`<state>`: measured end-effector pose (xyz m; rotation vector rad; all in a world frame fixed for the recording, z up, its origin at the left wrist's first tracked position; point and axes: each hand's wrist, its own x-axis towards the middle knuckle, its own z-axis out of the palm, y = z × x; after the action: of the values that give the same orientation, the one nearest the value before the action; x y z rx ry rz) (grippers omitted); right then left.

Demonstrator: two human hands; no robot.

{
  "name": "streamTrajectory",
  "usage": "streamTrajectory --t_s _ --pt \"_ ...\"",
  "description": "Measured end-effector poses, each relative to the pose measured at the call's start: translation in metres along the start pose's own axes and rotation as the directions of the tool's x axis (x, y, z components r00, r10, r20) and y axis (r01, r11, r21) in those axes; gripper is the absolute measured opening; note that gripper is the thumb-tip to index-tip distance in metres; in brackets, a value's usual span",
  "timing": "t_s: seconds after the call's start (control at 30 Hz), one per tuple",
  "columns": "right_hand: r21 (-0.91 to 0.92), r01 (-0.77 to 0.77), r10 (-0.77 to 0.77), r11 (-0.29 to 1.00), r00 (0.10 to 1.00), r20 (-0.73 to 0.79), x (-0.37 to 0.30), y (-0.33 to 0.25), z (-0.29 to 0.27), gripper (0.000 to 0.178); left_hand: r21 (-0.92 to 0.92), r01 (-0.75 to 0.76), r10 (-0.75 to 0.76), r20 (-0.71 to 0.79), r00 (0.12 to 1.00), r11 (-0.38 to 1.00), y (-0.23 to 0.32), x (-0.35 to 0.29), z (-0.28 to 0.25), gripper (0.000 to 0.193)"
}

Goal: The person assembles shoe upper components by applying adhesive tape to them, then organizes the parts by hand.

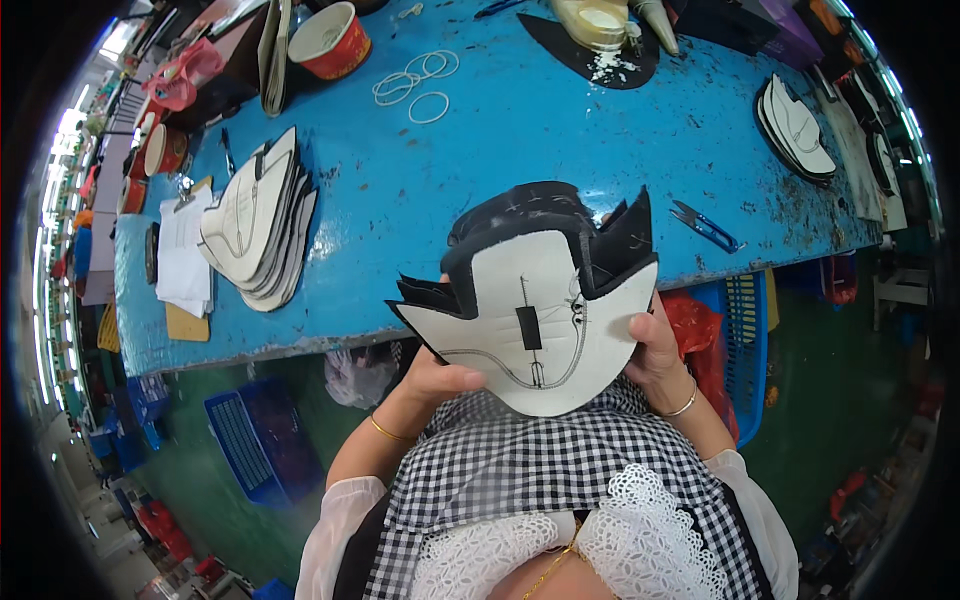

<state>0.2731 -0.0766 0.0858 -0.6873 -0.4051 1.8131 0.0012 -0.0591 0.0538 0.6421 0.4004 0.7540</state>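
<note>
A stack of stitched shoe upper pieces (500, 270), white on the face toward me with black edges and black layers behind, is held between my two hands over the table's front edge. My left hand (438, 380) grips its lower left side, thumb lying on the white face. On the right side my right hand (655, 345) pinches the edge, thumb in front and fingers hidden behind. Curved stitching and a small black rectangle mark the white face. The far end of the stack curls up black near the blue table (400, 230).
Another pile of white upper pieces (262, 220) lies at left beside papers on a clipboard (185, 250). A smaller pile (795, 128) sits far right. Blue thread snips (707, 227), rubber bands (428, 107), a red paper tub (330, 42) and blue baskets (262, 440) are around.
</note>
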Motion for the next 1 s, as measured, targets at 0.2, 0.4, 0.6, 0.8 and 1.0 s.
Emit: streamTrajectory --t_s 0.2,0.4,0.6,0.8,1.0 --pt "-0.117 -0.204 0.204 0.972 0.979 -0.017 -0.009 0.01 -0.005 0.096 -0.416 -0.038 0.025 -0.035 0.999 0.909 -0.031 -0.023 -0.017 0.09" --pt "-0.374 0.017 -0.002 0.927 0.999 0.041 -0.008 0.031 -0.014 0.114 -0.367 -0.155 -0.019 -0.43 0.903 0.917 -0.019 -0.011 0.013 0.1" --pt "-0.314 0.109 -0.187 0.943 0.955 -0.228 0.028 0.006 0.046 0.073 0.515 -0.003 0.227 -0.374 0.899 0.857 -0.003 0.004 0.019 0.076" --pt "-0.234 0.234 -0.218 0.944 0.971 0.095 0.0 0.004 -0.005 0.038 -0.344 -0.296 0.135 -0.422 0.897 0.891 0.009 0.012 0.008 0.069" --pt "-0.562 0.014 -0.052 0.827 0.997 -0.051 -0.012 -0.012 0.025 0.01 -0.345 -0.335 0.196 -0.382 0.903 0.877 0.0 0.002 -0.005 0.073"
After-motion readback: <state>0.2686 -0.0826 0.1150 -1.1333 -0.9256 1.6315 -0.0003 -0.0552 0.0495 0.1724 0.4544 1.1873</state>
